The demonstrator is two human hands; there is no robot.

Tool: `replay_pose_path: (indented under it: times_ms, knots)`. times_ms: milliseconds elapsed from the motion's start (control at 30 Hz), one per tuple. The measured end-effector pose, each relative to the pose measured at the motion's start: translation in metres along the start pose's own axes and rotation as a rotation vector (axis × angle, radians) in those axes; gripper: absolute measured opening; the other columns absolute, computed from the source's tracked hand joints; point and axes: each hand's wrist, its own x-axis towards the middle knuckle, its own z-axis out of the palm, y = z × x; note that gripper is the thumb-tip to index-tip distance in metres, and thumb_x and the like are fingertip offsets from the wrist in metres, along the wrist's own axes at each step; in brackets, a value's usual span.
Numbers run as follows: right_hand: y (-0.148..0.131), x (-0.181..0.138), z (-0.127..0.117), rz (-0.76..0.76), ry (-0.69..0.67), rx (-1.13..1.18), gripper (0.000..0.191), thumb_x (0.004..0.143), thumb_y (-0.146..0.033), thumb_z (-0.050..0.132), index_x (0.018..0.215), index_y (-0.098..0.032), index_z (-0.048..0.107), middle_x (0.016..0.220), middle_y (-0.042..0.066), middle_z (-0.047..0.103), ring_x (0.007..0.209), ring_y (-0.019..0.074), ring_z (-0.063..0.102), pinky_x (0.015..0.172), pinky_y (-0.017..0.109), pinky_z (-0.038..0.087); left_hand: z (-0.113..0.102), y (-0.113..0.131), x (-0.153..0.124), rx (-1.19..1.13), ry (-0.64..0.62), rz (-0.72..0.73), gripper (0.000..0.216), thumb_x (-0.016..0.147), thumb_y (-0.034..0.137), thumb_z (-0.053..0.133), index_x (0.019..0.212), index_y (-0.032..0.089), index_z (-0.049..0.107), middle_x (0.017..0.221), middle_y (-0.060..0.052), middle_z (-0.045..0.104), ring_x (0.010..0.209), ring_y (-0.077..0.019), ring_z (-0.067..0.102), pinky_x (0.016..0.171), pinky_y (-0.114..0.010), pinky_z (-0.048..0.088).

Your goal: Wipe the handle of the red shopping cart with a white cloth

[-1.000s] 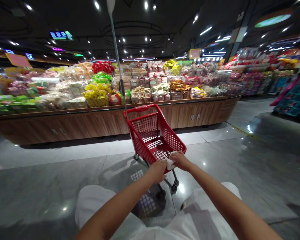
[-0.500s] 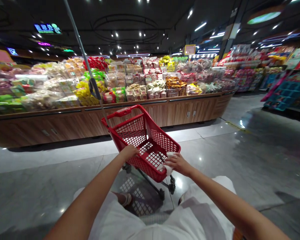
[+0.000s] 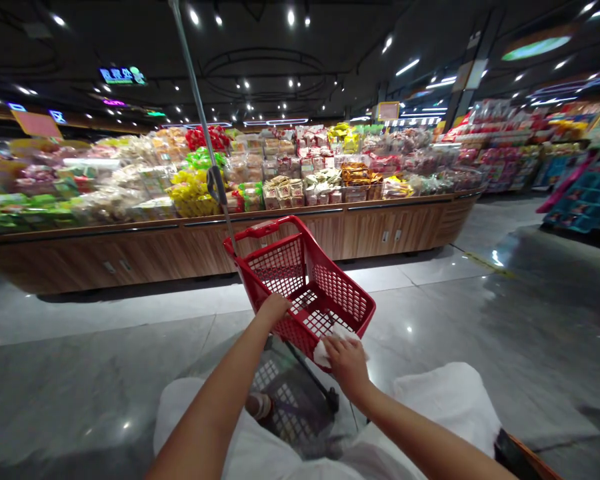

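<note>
A small red plastic shopping cart (image 3: 341, 288) with mesh sides stands in front of me, its basket holding nothing that I can see. My left hand (image 3: 275, 310) is closed over the cart's left rim. At the near end of the basket, my right hand (image 3: 347, 363) presses a crumpled white cloth (image 3: 322, 354) against the rim. Whether the cloth is paper or fabric, I cannot tell. Its fingers lie over the cloth and partly cover that rim. A grey pole (image 3: 196, 93) rises from the cart's far left corner, by the handle (image 3: 266, 228).
Beyond the cart runs a long wooden display counter (image 3: 300, 235) piled with packaged snacks (image 3: 283, 192). More stocked shelves (image 3: 510, 143) and a blue rack (image 3: 577, 193) stand at the right. Shiny grey tiles (image 3: 440, 307) cover the floor. My knees, in white clothing (image 3: 445, 400), flank the cart.
My right hand has slid the white cloth leftward along the near rim, from the right corner toward the middle. My left hand keeps its hold. The view has shifted slightly.
</note>
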Motion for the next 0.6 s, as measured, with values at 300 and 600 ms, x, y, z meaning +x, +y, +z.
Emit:
replay_pose_path:
  times_ms: [300,600]
  knots:
    - [-0.011,0.066,-0.010,0.309,-0.068,0.033,0.037,0.093,-0.018,0.042,0.128,-0.022,0.055,0.123,0.012,0.062,0.100,0.0213,0.063,0.083,0.033,0.044,-0.003,0.041,0.020,-0.003,0.035,-0.136,0.025,0.088,0.028,0.055,0.094,0.012,0.072,0.090,-0.017,0.072,0.090,-0.0276,0.066,0.082,-0.035,0.047]
    - [0.045,0.068,-0.032,0.162,-0.145,-0.017,0.037,0.091,-0.035,0.052,0.127,-0.026,0.054,0.124,0.011,0.060,0.110,0.0247,0.056,0.096,0.040,0.036,-0.028,-0.019,-0.007,-0.003,0.236,0.118,0.050,0.080,0.049,0.065,0.121,0.022,0.059,0.121,-0.009,0.065,0.115,-0.0233,0.057,0.108,-0.039,0.031]
